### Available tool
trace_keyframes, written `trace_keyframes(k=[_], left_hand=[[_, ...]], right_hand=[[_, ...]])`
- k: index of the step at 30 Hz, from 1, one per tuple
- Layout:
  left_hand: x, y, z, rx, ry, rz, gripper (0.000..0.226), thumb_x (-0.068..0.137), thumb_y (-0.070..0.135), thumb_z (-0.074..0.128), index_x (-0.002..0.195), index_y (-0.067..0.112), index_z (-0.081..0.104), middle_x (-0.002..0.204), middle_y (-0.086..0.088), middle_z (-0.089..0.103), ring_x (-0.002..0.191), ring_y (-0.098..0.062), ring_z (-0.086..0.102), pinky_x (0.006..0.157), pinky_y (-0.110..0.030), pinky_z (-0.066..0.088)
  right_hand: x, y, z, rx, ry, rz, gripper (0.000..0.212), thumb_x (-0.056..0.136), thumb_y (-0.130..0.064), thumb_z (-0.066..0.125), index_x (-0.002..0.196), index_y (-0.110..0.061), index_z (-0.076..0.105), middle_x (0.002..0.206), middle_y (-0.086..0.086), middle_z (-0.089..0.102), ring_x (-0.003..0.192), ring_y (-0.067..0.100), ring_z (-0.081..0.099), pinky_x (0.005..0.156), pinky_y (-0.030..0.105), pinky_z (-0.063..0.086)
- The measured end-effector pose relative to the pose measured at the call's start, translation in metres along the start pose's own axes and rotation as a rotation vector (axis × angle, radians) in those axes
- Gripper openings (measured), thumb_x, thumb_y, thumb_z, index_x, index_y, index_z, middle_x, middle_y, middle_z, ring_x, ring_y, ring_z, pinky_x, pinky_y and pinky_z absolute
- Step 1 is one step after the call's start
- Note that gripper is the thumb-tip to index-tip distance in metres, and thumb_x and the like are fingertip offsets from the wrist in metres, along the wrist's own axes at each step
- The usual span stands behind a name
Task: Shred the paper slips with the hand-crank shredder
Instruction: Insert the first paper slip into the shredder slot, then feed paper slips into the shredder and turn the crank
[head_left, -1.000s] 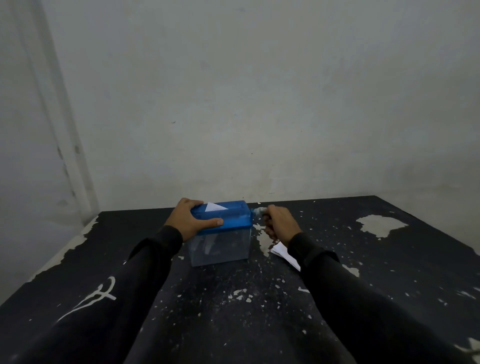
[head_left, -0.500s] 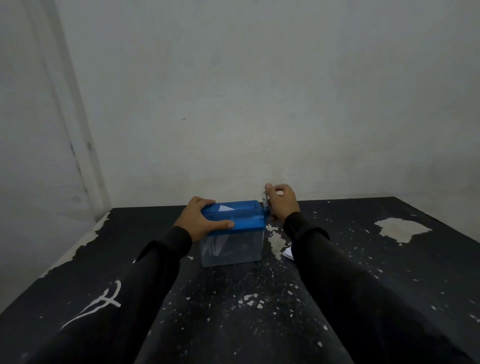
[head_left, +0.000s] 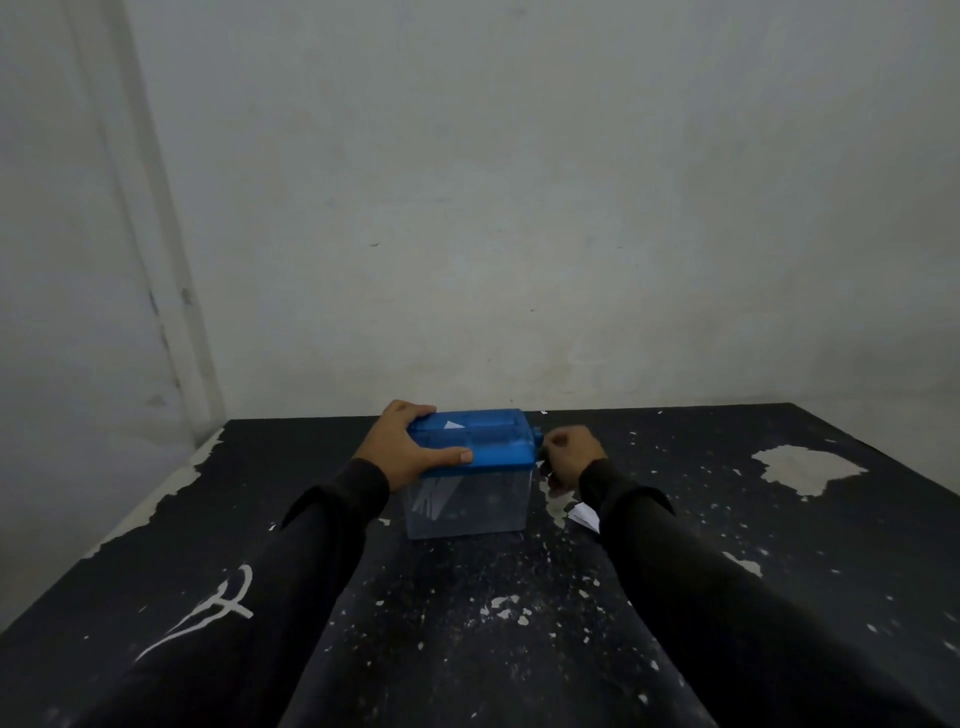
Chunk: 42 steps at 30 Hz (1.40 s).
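A small white paper slip (head_left: 453, 425) pokes up as a little corner from the slot in the top of the hand-crank shredder (head_left: 470, 470), a box with a bright blue plastic lid and a see-through bin below. The shredder stands on the black table with chipped paint (head_left: 467, 613), close to the far edge by the wall and about midway between the left and right edges. Some thin white strips show inside the see-through bin, on its left side.

The left hand (head_left: 410, 447) grips the left end of the blue lid, fingers curled over the far side and thumb along the near side. I think it holds the box down so it does not slide or tip when the crank turns.

The right hand (head_left: 569, 453) is curled tight around the crank at the right end of the lid, just beside the blue knob (head_left: 537, 434). The crank itself is hidden in the fist. I think the hand is there to wind the slip down into the blades.

More white paper (head_left: 583, 516) lies on the table just right of the shredder, partly under the right black sleeve (head_left: 727, 597). It is likely kept close so it is easy to grab next.

The job looks only part done, since this slip is not all the way in.
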<state>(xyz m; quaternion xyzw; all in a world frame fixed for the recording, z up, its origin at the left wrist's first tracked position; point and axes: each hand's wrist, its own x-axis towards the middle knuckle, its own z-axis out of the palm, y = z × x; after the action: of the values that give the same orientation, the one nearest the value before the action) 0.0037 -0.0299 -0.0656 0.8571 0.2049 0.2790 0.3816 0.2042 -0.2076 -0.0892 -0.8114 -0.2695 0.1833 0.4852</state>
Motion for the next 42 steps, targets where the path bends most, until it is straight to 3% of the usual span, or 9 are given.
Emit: trace_keyframes(k=[10, 15, 19, 22, 26, 29, 32, 36, 42], left_hand=[[0.003, 0.003, -0.002, 0.007, -0.034, -0.039, 0.113, 0.048, 0.074, 0.088, 0.140, 0.017, 0.056, 0.123, 0.007, 0.049, 0.105, -0.003, 0.053, 0.082, -0.012, 0.042], [0.003, 0.006, -0.002, 0.005, -0.047, -0.045, 0.115, 0.047, 0.074, 0.087, 0.141, 0.015, 0.056, 0.121, 0.007, 0.048, 0.102, -0.002, 0.052, 0.082, -0.013, 0.042], [0.004, 0.003, 0.000, 0.013, -0.051, -0.053, 0.106, 0.054, 0.062, 0.088, 0.142, 0.014, 0.055, 0.123, 0.005, 0.049, 0.102, -0.002, 0.052, 0.079, -0.010, 0.042], [0.004, 0.005, -0.001, 0.016, -0.051, -0.052, 0.115, 0.049, 0.072, 0.088, 0.142, 0.015, 0.055, 0.125, 0.005, 0.049, 0.107, -0.007, 0.053, 0.083, -0.012, 0.042], [0.003, 0.003, -0.002, -0.002, -0.038, -0.046, 0.125, 0.039, 0.082, 0.081, 0.142, 0.016, 0.055, 0.124, 0.007, 0.049, 0.108, -0.007, 0.054, 0.089, -0.020, 0.045], [0.002, -0.001, -0.001, -0.012, -0.013, -0.036, 0.125, 0.040, 0.082, 0.081, 0.143, 0.017, 0.055, 0.126, 0.007, 0.051, 0.112, -0.010, 0.054, 0.092, -0.024, 0.046], [0.002, -0.003, 0.000, -0.057, 0.019, -0.039, 0.130, 0.035, 0.086, 0.081, 0.144, 0.018, 0.055, 0.131, 0.005, 0.052, 0.117, -0.014, 0.055, 0.095, -0.026, 0.048], [0.003, -0.002, 0.001, -0.107, 0.026, -0.030, 0.137, 0.026, 0.090, 0.080, 0.141, 0.018, 0.057, 0.134, 0.003, 0.054, 0.118, -0.016, 0.056, 0.098, -0.028, 0.049], [0.003, -0.003, 0.003, -0.127, 0.020, -0.027, 0.132, 0.030, 0.084, 0.083, 0.140, 0.017, 0.057, 0.135, 0.001, 0.053, 0.119, -0.018, 0.056, 0.096, -0.029, 0.048]], right_hand=[[-0.037, -0.008, -0.027, -0.126, -0.154, 0.059, 0.027, 0.102, -0.018, 0.049, 0.080, -0.006, 0.060, 0.054, 0.004, 0.053, 0.045, 0.019, 0.052, 0.047, 0.031, 0.049], [-0.043, -0.027, -0.041, 0.315, -0.194, 0.093, 0.030, 0.088, -0.029, 0.048, 0.058, -0.022, 0.047, 0.056, -0.002, 0.034, 0.046, 0.017, 0.029, 0.050, 0.027, 0.026], [-0.043, -0.049, -0.044, 0.382, -0.134, -0.028, 0.024, 0.097, -0.021, 0.050, 0.074, -0.014, 0.052, 0.053, -0.002, 0.036, 0.044, 0.017, 0.035, 0.049, 0.027, 0.030], [-0.029, -0.051, -0.036, 0.331, -0.034, -0.078, 0.024, 0.102, -0.022, 0.054, 0.083, -0.009, 0.059, 0.056, 0.002, 0.042, 0.043, 0.016, 0.040, 0.045, 0.027, 0.035], [-0.015, -0.036, -0.027, 0.230, 0.084, -0.102, 0.033, 0.099, -0.034, 0.064, 0.077, -0.010, 0.055, 0.060, 0.003, 0.046, 0.046, 0.014, 0.043, 0.044, 0.026, 0.039], [-0.018, -0.015, -0.031, 0.080, 0.169, -0.158, 0.029, 0.091, -0.031, 0.074, 0.082, -0.005, 0.064, 0.072, 0.002, 0.060, 0.065, 0.014, 0.054, 0.059, 0.026, 0.046], [-0.023, 0.011, -0.050, -0.251, 0.101, -0.091, 0.022, 0.086, -0.020, 0.080, 0.102, -0.008, 0.072, 0.097, 0.003, 0.071, 0.091, 0.017, 0.065, 0.078, 0.027, 0.051], [-0.033, 0.034, -0.072, -0.613, -0.060, 0.070, 0.054, 0.078, -0.022, 0.087, 0.127, -0.013, 0.066, 0.127, 0.007, 0.067, 0.118, 0.026, 0.063, 0.099, 0.034, 0.050], [-0.046, 0.049, -0.074, -0.739, -0.106, 0.178, 0.081, 0.073, -0.037, 0.089, 0.140, -0.011, 0.053, 0.143, 0.008, 0.056, 0.128, 0.028, 0.055, 0.105, 0.038, 0.048]])
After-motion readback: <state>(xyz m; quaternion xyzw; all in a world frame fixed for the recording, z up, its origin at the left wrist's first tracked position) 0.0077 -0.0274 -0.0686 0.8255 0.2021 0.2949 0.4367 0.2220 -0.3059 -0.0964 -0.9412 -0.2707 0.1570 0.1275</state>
